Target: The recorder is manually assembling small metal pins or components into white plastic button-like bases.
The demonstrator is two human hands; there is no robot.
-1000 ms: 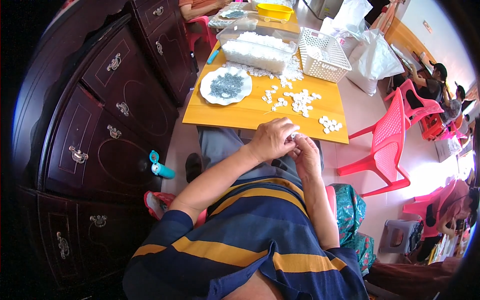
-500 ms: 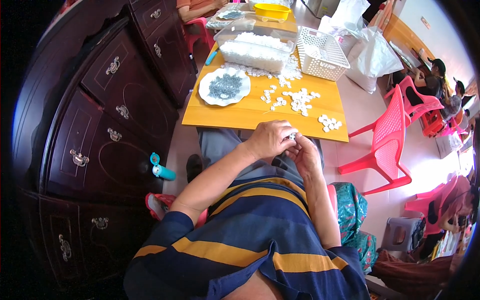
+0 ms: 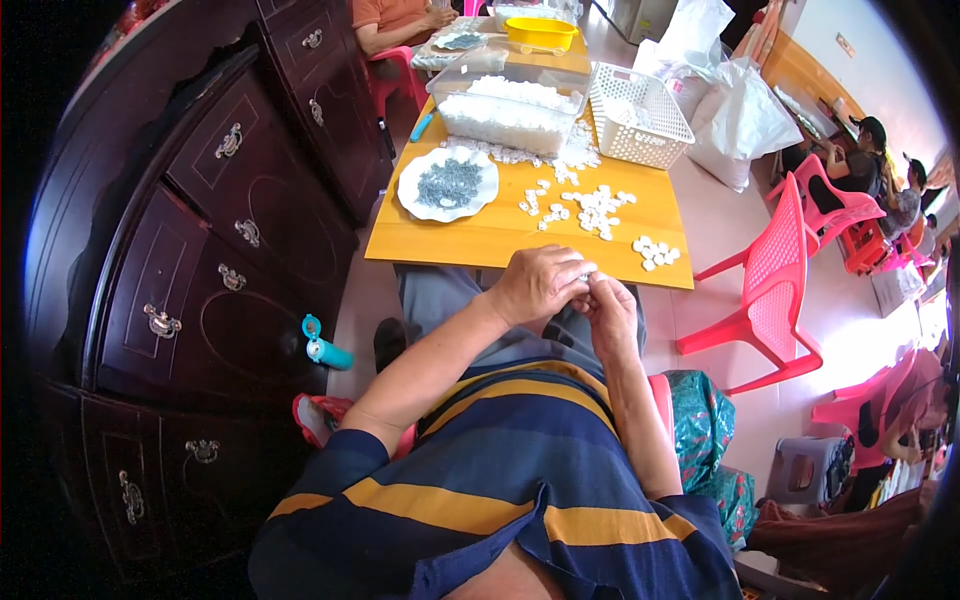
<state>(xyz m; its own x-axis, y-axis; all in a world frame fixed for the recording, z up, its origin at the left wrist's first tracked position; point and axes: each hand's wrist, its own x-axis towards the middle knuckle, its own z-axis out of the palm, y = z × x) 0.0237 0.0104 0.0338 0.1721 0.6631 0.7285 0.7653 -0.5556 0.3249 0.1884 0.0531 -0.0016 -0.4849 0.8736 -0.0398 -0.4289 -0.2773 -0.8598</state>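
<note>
Just off the near edge of the yellow wooden table (image 3: 420,238), my left hand (image 3: 540,284) and my right hand (image 3: 611,308) meet. Their fingertips pinch a small white piece (image 3: 587,275), mostly covered by the fingers, so its exact kind does not show. Small white plastic pieces lie beyond my hands in a loose pile (image 3: 598,212), with a smaller group (image 3: 655,252) near the right corner. On the table's left, a white scalloped plate (image 3: 487,196) holds many small grey parts (image 3: 447,184).
A clear bin (image 3: 470,125) full of white pieces and a white perforated basket (image 3: 650,140) stand at the back. Beyond them are a yellow basin (image 3: 540,36) and a seated person (image 3: 385,28). Dark cabinets (image 3: 200,270) line the left; a pink chair (image 3: 765,290) stands right.
My right hand's fingers have closed further over the small white piece, which now shows less. My left hand stays nearly in place. The view has shifted slightly.
</note>
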